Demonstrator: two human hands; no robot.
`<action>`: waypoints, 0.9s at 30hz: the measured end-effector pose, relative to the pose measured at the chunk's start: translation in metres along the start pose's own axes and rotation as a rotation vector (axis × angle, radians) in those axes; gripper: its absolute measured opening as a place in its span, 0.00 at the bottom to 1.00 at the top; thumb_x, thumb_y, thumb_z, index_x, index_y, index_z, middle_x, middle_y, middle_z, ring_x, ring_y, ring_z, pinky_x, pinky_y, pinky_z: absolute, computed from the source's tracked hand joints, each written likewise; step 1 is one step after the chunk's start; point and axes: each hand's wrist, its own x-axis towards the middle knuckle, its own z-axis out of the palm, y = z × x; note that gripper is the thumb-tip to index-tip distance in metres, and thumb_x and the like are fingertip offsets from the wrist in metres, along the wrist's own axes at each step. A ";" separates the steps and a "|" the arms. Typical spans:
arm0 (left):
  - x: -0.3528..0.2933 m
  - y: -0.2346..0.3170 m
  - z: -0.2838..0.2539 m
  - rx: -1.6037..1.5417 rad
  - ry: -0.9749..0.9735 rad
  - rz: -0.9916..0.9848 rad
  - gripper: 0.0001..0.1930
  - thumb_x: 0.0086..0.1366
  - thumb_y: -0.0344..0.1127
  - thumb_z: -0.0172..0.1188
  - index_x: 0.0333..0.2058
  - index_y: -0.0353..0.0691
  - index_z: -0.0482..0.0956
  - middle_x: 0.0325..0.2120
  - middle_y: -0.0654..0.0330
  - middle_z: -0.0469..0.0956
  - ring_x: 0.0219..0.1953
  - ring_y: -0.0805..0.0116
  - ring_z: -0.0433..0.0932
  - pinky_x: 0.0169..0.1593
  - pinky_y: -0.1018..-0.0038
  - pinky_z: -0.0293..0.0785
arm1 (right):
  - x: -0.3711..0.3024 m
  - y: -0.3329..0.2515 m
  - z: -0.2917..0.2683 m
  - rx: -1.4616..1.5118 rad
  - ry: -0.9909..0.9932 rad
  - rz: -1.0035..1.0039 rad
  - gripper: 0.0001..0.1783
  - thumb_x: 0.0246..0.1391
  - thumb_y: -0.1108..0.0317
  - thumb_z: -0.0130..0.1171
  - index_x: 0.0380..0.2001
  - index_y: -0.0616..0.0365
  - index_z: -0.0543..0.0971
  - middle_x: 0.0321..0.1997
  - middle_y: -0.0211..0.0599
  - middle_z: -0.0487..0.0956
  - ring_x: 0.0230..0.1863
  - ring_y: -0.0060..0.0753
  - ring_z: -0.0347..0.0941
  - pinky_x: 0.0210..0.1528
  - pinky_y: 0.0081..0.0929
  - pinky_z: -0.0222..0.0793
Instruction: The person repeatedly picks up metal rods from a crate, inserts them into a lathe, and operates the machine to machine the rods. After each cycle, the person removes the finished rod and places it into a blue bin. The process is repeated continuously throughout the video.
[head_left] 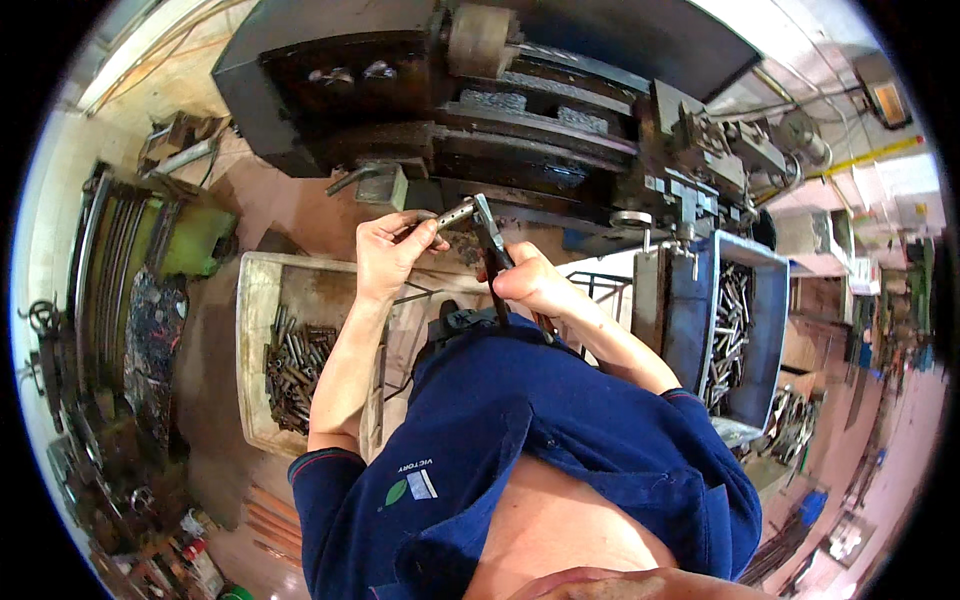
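Observation:
My left hand (393, 248) is closed around one end of a short metal tube (457, 216) with a row of small holes along its side. In my right hand (532, 281) is a pair of pliers (486, 218) with bright steel jaws and dark handles. The jaws meet the far end of the tube; whether they are clamped on it I cannot tell. Both hands are raised in front of my body, before the lathe. My right fingers partly cover the handles.
Ahead stands a large dark lathe (530, 150) with a round chuck (482, 42). A cream bin (247, 350) of metal tubes is at my left, a blue bin (778, 340) of metal parts at my right. A green machine (190, 235) stands far left.

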 end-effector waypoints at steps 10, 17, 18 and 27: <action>0.022 -0.022 0.015 -0.033 -0.185 -0.126 0.11 0.56 0.32 0.60 0.31 0.27 0.77 0.20 0.54 0.78 0.23 0.69 0.78 0.28 0.78 0.74 | -0.011 0.018 0.006 -0.183 0.398 -0.222 0.13 0.28 0.68 0.57 0.16 0.67 0.68 0.18 0.50 0.68 0.23 0.42 0.68 0.26 0.35 0.62; 0.028 -0.027 0.019 -0.076 -0.237 -0.150 0.11 0.56 0.32 0.59 0.32 0.27 0.76 0.21 0.56 0.77 0.23 0.69 0.78 0.28 0.79 0.73 | -0.008 0.022 0.015 -0.228 0.499 -0.036 0.19 0.28 0.66 0.56 0.28 0.66 0.70 0.23 0.50 0.72 0.29 0.48 0.71 0.33 0.34 0.65; 0.030 -0.028 0.017 -0.083 -0.261 -0.161 0.11 0.56 0.32 0.59 0.32 0.28 0.76 0.21 0.56 0.77 0.23 0.69 0.78 0.28 0.79 0.73 | -0.008 0.022 0.017 -0.285 0.548 -0.057 0.19 0.28 0.66 0.56 0.28 0.65 0.70 0.23 0.50 0.72 0.28 0.47 0.71 0.33 0.33 0.66; 0.044 -0.037 0.013 -0.156 -0.412 -0.233 0.10 0.57 0.32 0.58 0.34 0.30 0.75 0.22 0.57 0.77 0.23 0.70 0.78 0.27 0.79 0.72 | -0.024 -0.009 0.039 0.024 0.559 0.001 0.17 0.30 0.69 0.51 0.29 0.67 0.71 0.23 0.37 0.72 0.27 0.27 0.67 0.32 0.25 0.64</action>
